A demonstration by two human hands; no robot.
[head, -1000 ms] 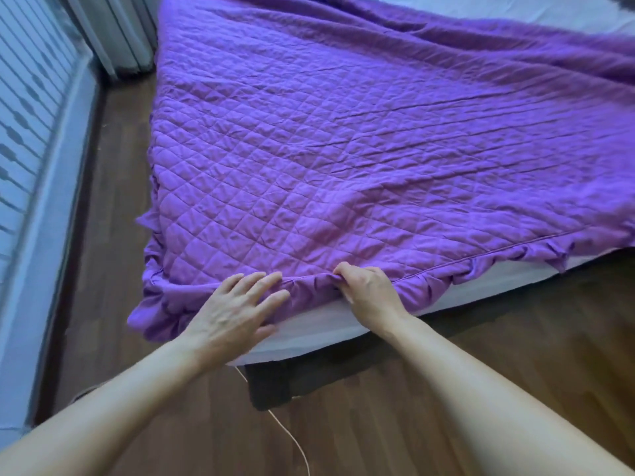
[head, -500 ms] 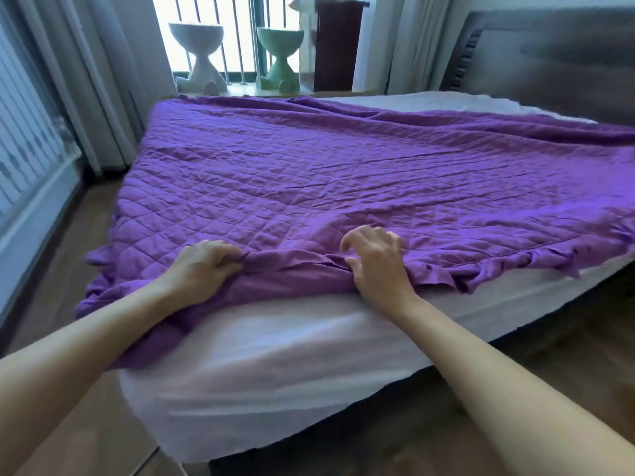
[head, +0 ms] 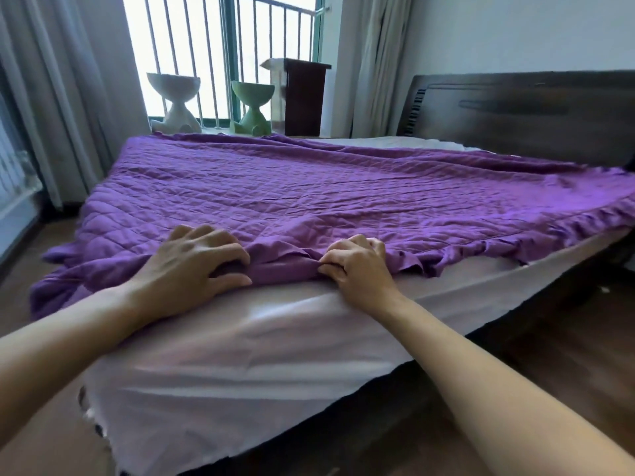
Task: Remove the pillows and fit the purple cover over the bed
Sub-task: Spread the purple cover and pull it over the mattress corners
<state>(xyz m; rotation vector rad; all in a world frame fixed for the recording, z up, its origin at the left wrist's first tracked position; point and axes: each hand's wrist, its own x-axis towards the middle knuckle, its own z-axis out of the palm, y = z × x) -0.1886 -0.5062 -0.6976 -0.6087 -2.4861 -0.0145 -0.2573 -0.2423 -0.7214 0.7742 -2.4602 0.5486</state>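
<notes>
A quilted purple cover (head: 309,197) lies spread over the bed, its ruffled near edge bunched up on top. Below that edge the white mattress (head: 240,365) shows bare along the near side and corner. My left hand (head: 192,266) grips a fold of the cover's edge, fingers curled into the cloth. My right hand (head: 357,266) pinches the same edge a little to the right. A strip of white sheet (head: 395,142) shows at the head end. No pillows are in view.
A dark wooden headboard (head: 522,111) stands at the right. Beyond the bed are a barred window, a white stool (head: 175,101), a green stool (head: 252,106) and a dark cabinet (head: 304,96). Grey curtains (head: 58,97) hang at left. Wood floor surrounds the bed.
The view has lifted from looking down at the bed edge to looking across the room. Both hands have pushed the cover's edge up onto the mattress, baring its white side.
</notes>
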